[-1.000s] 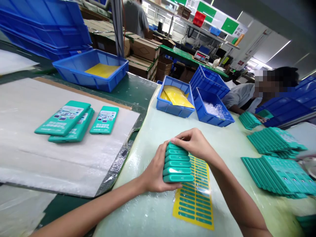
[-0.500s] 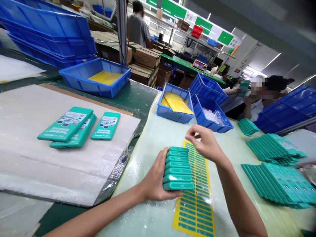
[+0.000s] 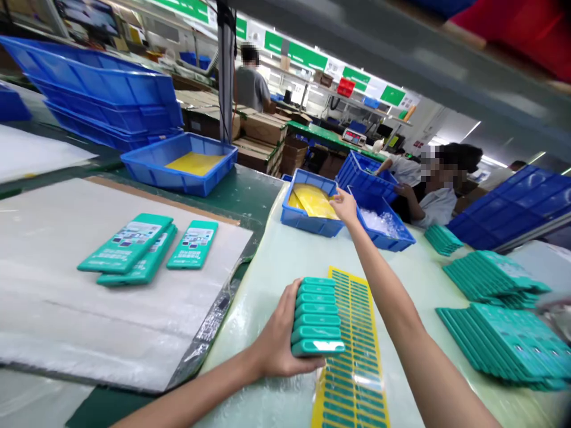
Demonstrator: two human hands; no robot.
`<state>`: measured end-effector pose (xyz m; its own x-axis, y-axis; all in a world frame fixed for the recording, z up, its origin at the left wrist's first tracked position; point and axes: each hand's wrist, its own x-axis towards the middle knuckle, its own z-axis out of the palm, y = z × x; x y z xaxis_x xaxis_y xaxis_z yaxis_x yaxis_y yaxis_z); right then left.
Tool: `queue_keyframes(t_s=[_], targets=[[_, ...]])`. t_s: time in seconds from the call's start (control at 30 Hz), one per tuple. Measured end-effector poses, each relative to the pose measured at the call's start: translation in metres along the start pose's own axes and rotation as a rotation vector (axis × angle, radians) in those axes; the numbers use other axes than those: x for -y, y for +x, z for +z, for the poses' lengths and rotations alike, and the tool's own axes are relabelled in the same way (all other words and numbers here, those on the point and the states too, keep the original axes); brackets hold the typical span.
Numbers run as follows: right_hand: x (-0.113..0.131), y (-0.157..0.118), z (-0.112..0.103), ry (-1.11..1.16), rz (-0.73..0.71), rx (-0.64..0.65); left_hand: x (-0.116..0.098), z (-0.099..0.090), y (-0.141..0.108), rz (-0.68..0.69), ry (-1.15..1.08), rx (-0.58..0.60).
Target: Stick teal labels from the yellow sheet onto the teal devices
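Note:
My left hand [image 3: 281,333] is wrapped round a stack of several flat teal cases [image 3: 317,321], their narrow ends facing me. Each case has rounded edges and a small mark on its end. Just right of the stack lies a yellow sheet [image 3: 354,333] with rows of narrow teal stickers, partly covered by the cases. My right hand [image 3: 345,207] reaches over the near side of a blue bin [image 3: 307,223] holding yellow sheets [image 3: 312,199]. Its fingers are pinched at the yellow sheets' right edge; what they hold is too small to make out.
Three labelled teal cases [image 3: 127,241] lie on a white board at left. More teal cases [image 3: 508,339] stand in rows at right. Another blue bin [image 3: 383,238] holds clear plastic bits. Stacked blue trays [image 3: 111,101] stand far left. A co-worker [image 3: 432,196] sits beyond the bins.
My right hand has moved forward from above the sticker sheet to the blue bin with the yellow sheets. My left hand still grips the stack. The view has tilted up somewhat.

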<state>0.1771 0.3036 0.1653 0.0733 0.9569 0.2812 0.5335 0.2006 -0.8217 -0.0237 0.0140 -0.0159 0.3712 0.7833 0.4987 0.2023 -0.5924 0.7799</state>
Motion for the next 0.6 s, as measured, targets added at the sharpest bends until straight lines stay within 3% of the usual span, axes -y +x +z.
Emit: queue_keyframes(t_s=[0.07,0.13,0.27,0.33,0.5,0.57,0.6], targets=[[-0.003,-0.03,-0.017,0.078,0.026,0.134,-0.001,0.002,0.001,-0.016,-0.009,0.013],[-0.003,-0.072,-0.041,0.211,0.036,0.421,-0.001,0.005,0.002,-0.025,-0.015,-0.001],[-0.001,-0.156,-0.072,0.286,0.133,0.763,-0.002,0.006,0.003,-0.01,-0.05,-0.057],[-0.004,-0.184,-0.067,0.379,0.202,0.737,-0.004,0.002,0.004,-0.011,-0.058,-0.033],[-0.028,-0.217,-0.041,0.499,0.236,0.393,-0.007,-0.012,0.01,-0.004,-0.005,-0.02],[-0.041,-0.232,-0.042,0.554,0.231,0.38,-0.003,-0.015,0.01,-0.021,0.022,-0.002],[-0.047,-0.241,-0.044,0.591,0.212,0.444,0.0,-0.016,0.01,-0.038,0.029,0.005]])
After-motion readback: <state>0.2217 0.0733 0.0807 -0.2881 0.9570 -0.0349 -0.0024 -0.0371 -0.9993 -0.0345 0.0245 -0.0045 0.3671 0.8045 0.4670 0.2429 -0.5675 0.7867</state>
